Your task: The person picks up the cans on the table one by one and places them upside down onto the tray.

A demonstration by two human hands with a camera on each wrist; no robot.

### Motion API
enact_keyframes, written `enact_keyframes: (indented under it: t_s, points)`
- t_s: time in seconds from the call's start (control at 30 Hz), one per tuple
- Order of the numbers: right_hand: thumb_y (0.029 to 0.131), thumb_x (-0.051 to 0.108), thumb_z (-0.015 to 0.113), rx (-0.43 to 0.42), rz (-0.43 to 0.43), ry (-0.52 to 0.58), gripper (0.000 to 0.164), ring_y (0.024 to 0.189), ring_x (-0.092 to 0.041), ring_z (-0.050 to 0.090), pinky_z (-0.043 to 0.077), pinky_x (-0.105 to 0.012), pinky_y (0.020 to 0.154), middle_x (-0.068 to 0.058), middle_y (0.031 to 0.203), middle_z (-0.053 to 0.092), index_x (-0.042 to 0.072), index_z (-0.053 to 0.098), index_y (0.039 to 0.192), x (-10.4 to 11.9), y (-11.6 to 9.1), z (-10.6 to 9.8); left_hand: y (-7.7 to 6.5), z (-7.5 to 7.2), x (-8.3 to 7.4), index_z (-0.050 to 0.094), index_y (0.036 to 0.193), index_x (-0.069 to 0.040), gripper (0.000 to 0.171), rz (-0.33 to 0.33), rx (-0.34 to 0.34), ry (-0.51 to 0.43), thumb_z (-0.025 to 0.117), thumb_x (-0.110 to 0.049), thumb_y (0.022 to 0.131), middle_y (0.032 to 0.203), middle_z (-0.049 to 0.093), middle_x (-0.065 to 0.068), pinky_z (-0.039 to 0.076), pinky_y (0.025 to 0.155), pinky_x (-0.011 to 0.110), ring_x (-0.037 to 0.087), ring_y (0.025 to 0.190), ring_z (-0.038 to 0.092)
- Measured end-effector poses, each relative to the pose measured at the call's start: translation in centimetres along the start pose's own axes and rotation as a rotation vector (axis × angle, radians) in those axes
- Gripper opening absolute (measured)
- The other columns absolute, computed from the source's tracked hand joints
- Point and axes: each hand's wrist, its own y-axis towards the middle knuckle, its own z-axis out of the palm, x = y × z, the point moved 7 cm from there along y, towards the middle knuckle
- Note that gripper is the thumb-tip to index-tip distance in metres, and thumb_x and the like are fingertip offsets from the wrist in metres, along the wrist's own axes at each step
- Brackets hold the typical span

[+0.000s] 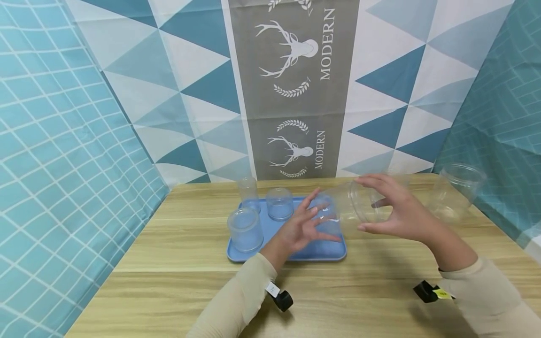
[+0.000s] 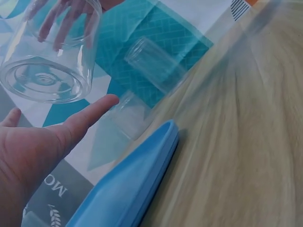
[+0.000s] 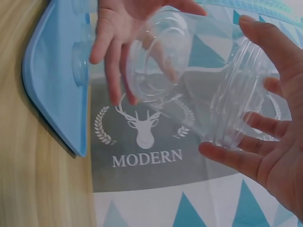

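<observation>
A large clear plastic jar [image 1: 345, 204] is held up over the right part of the blue tray [image 1: 306, 257], tipped on its side. My right hand [image 1: 401, 209] grips it around its wide ridged end, thumb on one side and fingers on the other in the right wrist view. The jar's round base [image 3: 158, 66] points toward my left hand [image 1: 297, 230]. That hand is spread with its fingers straight, right beside the base and partly seen through the clear wall. In the left wrist view its palm [image 2: 38, 149] faces up below the jar.
On the tray's left half stand a squat clear jar [image 1: 245, 231] and a smaller one [image 1: 280, 205], with a slim tall jar [image 1: 248, 191] at the back corner. Another big clear jar [image 1: 458, 190] stands at the table's right, near the patterned cloth wall [image 1: 494, 122].
</observation>
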Motion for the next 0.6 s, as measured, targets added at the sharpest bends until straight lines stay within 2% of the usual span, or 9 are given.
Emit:
enact_keyframes:
  t_s: [0.2,0.3,0.43,0.6]
  points:
    - [0.057,0.006,0.094,-0.025,-0.009,0.055,0.096,0.124,-0.003,0.042,0.059,-0.03,0.071,-0.013,0.141,0.044,0.004,0.047,0.141,-0.1,0.1,0.7,-0.3,-0.1,-0.9,0.03,0.152,-0.028,0.083,0.043,0.009,0.058,0.076,-0.024,0.084,0.153,0.022,0.017,0.04,0.087,0.072,0.048,0.141,0.02]
    - [0.057,0.004,0.094,-0.039,-0.006,0.082,0.096,0.124,-0.003,0.043,0.059,-0.029,0.071,-0.014,0.141,0.044,0.004,0.047,0.141,-0.2,0.1,0.9,-0.5,-0.1,-1.3,0.032,0.152,-0.027,0.079,0.054,0.009,0.073,0.074,-0.021,0.085,0.152,0.024,0.017,0.041,0.087,0.072,0.049,0.141,0.02]
    - [0.057,0.004,0.094,-0.049,-0.001,0.093,0.096,0.123,-0.004,0.045,0.058,-0.028,0.072,-0.014,0.14,0.044,0.004,0.047,0.141,-0.5,0.1,1.3,-0.6,-0.2,-1.6,0.034,0.15,-0.026,0.068,0.065,0.007,0.09,0.064,-0.012,0.09,0.15,0.026,0.017,0.042,0.088,0.071,0.048,0.14,0.023]
    - [0.057,0.006,0.095,-0.045,0.0,0.09,0.097,0.123,-0.005,0.045,0.059,-0.03,0.072,-0.013,0.141,0.044,0.006,0.046,0.141,-0.6,0.1,1.8,-0.8,-0.2,-1.9,0.039,0.146,-0.025,0.07,0.078,0.008,0.1,0.074,-0.017,0.085,0.151,0.026,0.02,0.042,0.088,0.07,0.048,0.139,0.025]
